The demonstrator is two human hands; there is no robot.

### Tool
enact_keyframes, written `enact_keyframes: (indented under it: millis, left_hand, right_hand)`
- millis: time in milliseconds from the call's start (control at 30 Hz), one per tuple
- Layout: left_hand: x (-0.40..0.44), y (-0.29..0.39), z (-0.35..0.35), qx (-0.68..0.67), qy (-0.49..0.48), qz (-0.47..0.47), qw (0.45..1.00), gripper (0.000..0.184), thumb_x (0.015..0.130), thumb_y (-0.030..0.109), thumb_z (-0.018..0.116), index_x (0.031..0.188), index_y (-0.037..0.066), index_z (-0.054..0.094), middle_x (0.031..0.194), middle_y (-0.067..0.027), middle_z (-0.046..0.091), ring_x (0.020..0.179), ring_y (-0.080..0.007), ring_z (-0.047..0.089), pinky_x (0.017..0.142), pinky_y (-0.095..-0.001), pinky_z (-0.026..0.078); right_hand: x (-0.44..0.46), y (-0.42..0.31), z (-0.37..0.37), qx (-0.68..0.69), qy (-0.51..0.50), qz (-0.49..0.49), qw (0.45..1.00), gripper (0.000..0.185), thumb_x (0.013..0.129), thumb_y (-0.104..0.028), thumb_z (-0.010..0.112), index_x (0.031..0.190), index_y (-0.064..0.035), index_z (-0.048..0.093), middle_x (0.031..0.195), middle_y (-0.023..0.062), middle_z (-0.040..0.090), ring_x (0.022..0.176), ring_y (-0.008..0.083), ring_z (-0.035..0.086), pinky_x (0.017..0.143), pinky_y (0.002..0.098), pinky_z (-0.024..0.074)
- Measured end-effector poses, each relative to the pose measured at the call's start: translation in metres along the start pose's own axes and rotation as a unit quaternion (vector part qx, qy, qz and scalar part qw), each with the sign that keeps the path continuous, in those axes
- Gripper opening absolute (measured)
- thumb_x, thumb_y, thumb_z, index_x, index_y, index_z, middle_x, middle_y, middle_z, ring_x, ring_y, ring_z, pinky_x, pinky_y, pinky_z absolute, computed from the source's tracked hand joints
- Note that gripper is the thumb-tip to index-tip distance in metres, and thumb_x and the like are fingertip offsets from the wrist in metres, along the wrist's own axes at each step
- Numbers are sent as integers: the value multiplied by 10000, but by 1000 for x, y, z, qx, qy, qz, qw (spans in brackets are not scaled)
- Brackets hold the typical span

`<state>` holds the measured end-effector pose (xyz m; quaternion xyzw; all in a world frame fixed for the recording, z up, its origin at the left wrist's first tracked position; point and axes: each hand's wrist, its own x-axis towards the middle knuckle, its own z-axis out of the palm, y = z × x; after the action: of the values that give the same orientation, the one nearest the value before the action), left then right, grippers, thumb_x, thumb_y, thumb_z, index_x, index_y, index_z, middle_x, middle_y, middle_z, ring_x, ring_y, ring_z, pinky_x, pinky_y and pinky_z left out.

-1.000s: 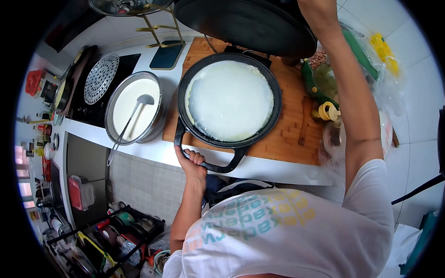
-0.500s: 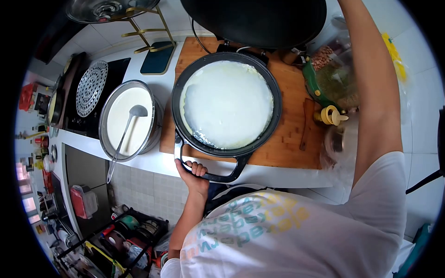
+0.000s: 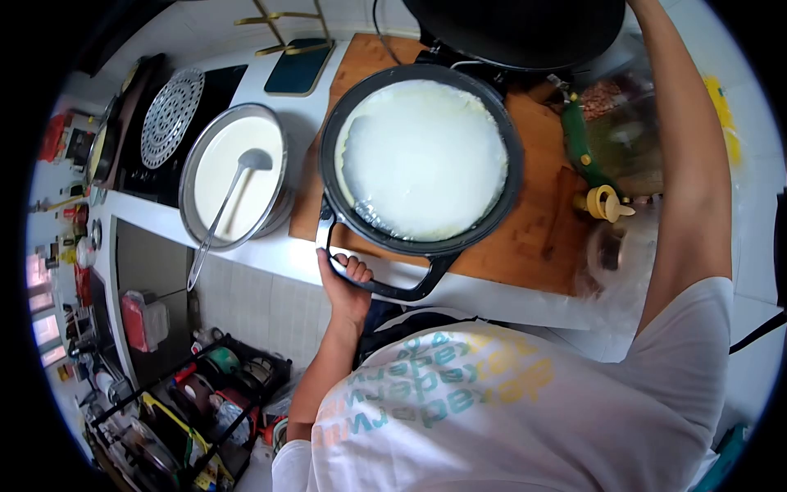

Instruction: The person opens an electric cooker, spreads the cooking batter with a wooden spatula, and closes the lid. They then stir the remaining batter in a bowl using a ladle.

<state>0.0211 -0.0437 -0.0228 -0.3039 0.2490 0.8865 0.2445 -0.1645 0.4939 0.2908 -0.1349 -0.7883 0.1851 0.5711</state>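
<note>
My left hand [image 3: 349, 284] is wrapped round the looped black handle [image 3: 410, 290] at the front of a round pan [image 3: 328, 148]. A thin white sheet of batter [image 3: 422, 160] covers the pan's inside, bubbly along its lower left edge. Behind the pan its black lid [image 3: 525, 29] stands raised. My right arm reaches up past the lid's right side, and the hand itself is beyond the top of the view. Left of the pan, a metal pot [image 3: 190, 176] holds white liquid, with a ladle [image 3: 255, 160] resting in it.
Under the pan lies a wooden board [image 3: 533, 221]. A yellow-capped jar [image 3: 604, 203] and bags of dry food stand to its right. At the left are a perforated steel disc [image 3: 172, 119] on a dark cooktop and a blue-green board [image 3: 298, 67]. A black rack [image 3: 215, 402] stands below.
The lid has swung further back and right in view, and my right hand has gone out of sight. My left hand keeps its hold on the handle. The view has shifted.
</note>
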Motion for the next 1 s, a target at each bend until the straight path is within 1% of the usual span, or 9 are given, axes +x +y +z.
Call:
enact_keyframes:
  millis: [100, 300, 400, 433, 500, 667, 800, 933, 1000]
  left_hand:
    - [2, 1, -2, 17, -12, -4, 1000, 451, 828, 545, 423, 644, 133, 429, 522, -4, 340, 487, -140, 351, 495, -266, 316]
    - [-24, 27, -16, 414, 121, 135, 892, 385, 870, 432, 427, 960, 61, 481, 806, -47, 517, 726, -158, 503, 650, -284, 428]
    - [-39, 98, -24, 656, 77, 492, 567, 118, 813, 109, 567, 891, 29, 527, 802, -68, 511, 680, -142, 476, 592, -260, 398]
    - [-37, 132, -21, 709, 79, 497, 494, 118, 784, 88, 586, 872, 26, 538, 819, -92, 525, 701, -206, 498, 641, -301, 408]
    - [-43, 188, -3, 767, 105, 576, 262, 179, 743, 92, 615, 908, 58, 554, 925, -112, 545, 878, -280, 509, 759, -374, 404]
    - [-26, 255, -38, 899, 64, 421, 102, 469, 709, 61, 597, 1156, 128, 471, 1045, -66, 518, 951, -256, 512, 788, -375, 429]
    - [-2, 278, -47, 917, 47, 391, 67, 387, 775, 17, 464, 1151, 111, 477, 912, -99, 524, 799, -252, 553, 662, -367, 457]
    - [10, 306, -50, 867, -62, 470, 151, 344, 793, 29, 453, 1135, 52, 473, 783, -89, 552, 625, -196, 546, 518, -325, 437]
    - [0, 314, -23, 815, -14, 190, 548, 303, 796, 42, 449, 1097, 42, 484, 769, -65, 547, 581, -127, 503, 461, -258, 391]
  right_hand:
    - [-28, -32, 0, -17, 87, -57, 994, 479, 861, -345, 425, 1131, 51, 444, 1081, 251, 507, 1032, 337, 476, 882, 376, 356]
    - [-119, -112, -28, 79, -148, -95, 981, 237, 854, -187, 482, 981, 3, 545, 989, 126, 568, 903, 217, 537, 815, 291, 401]
    - [-185, -157, -64, 65, -261, -107, 957, 242, 844, -175, 504, 1014, -4, 527, 953, 132, 570, 894, 210, 545, 805, 284, 406]
    - [-202, -122, -70, -18, -287, -167, 943, 202, 868, -163, 498, 1000, -17, 547, 907, 56, 589, 847, 130, 552, 774, 236, 425]
    - [-260, -164, -95, 70, -363, -88, 925, 160, 803, -113, 524, 931, -27, 567, 988, 109, 567, 932, 245, 531, 834, 299, 403]
    - [-391, -198, -151, 47, -526, -23, 849, 124, 732, -43, 584, 850, -50, 549, 890, 90, 561, 874, 262, 532, 751, 327, 429]
    - [-432, -230, -170, 40, -528, 67, 846, 100, 760, -49, 559, 860, -57, 554, 860, 90, 570, 835, 256, 541, 722, 323, 433]
    - [-465, -252, -179, 36, -489, 186, 852, 87, 787, -46, 531, 870, -44, 558, 849, 93, 570, 812, 243, 545, 703, 319, 429]
    - [-471, -265, -176, 24, -475, 184, 860, 90, 788, -60, 538, 874, -47, 561, 821, 89, 574, 783, 240, 550, 682, 321, 432]
